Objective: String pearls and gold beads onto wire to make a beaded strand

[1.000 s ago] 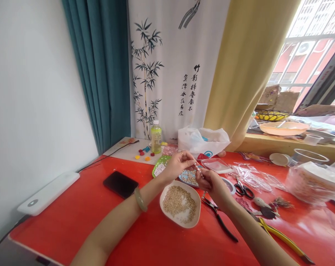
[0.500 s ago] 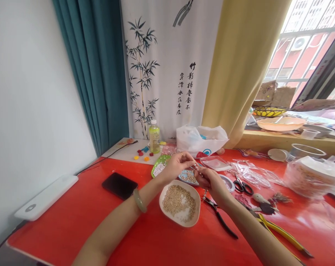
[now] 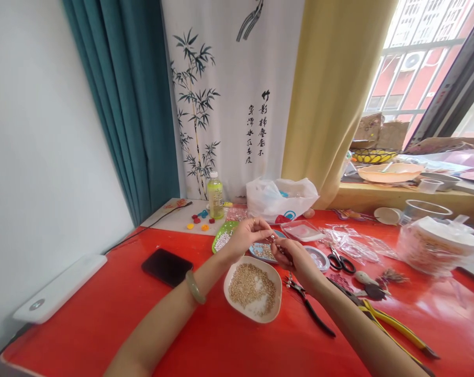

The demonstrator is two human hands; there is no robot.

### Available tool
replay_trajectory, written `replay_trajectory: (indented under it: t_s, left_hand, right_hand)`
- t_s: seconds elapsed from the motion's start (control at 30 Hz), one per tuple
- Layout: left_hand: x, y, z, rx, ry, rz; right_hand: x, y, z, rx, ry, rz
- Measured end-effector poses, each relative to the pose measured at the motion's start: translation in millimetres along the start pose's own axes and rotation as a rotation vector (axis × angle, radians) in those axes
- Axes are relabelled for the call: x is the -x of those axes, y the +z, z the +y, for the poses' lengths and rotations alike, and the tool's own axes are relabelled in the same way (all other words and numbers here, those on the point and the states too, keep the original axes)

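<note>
My left hand (image 3: 251, 236), with a pale green bangle (image 3: 195, 287) on its wrist, pinches at a beaded strand (image 3: 272, 238). My right hand (image 3: 295, 255) meets it fingertip to fingertip, closed on the same strand. A small whitish bead shows between the two hands; the fingers hide most of the rest. Some beads hang below the right hand near the black-handled pliers (image 3: 313, 315). Under the hands stands a white bowl (image 3: 229, 302) of small gold beads. Behind them are a green dish (image 3: 216, 242) with pearly beads and a blue dish (image 3: 256, 253) with gold-toned beads.
A phone (image 3: 167, 267) lies left on the red table (image 3: 103, 324). To the right are scissors (image 3: 341, 262), yellow-handled pliers (image 3: 397, 325), clear plastic bags (image 3: 352, 242) and a wrapped tub (image 3: 437, 246). A bottle (image 3: 215, 199) and a white plastic bag (image 3: 280, 199) stand at the back.
My view has shifted slightly, so the scene sits a little further left. Both hands stay together at the strand, with the fingertips moved slightly and the whitish bead showing more clearly.
</note>
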State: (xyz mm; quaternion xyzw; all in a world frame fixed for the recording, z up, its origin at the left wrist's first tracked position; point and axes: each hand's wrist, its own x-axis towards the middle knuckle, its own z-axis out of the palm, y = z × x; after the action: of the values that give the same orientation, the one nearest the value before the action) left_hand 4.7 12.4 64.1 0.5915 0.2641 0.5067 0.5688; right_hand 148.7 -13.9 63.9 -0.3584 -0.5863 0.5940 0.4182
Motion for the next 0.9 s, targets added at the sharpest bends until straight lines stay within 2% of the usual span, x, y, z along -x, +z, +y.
replay_trajectory:
  t_s: [0.33, 0.57, 0.63, 0.77, 0.9]
  left_hand:
    - [2, 4.0, 9, -0.004, -0.049, 0.038]
    - [0, -2.3, 7, -0.069, -0.048, 0.057]
    - [0, -4.0, 6, -0.099, -0.061, 0.048]
    - [0, -4.3, 2, -0.187, -0.125, -0.04]
    - [0, -1.8, -2, -0.212, -0.148, -0.086]
  right_hand:
    - [-1, -1, 1, 0.033, 0.019, 0.04]
    - [-4, -6, 5, 0.066, 0.065, 0.049]
    - [-7, -9, 6, 0.099, 0.025, 0.118]
    - [-9, -13, 3, 0.261, -0.157, 0.281]
    - [-8, -13, -3, 0.322, -0.219, 0.243]
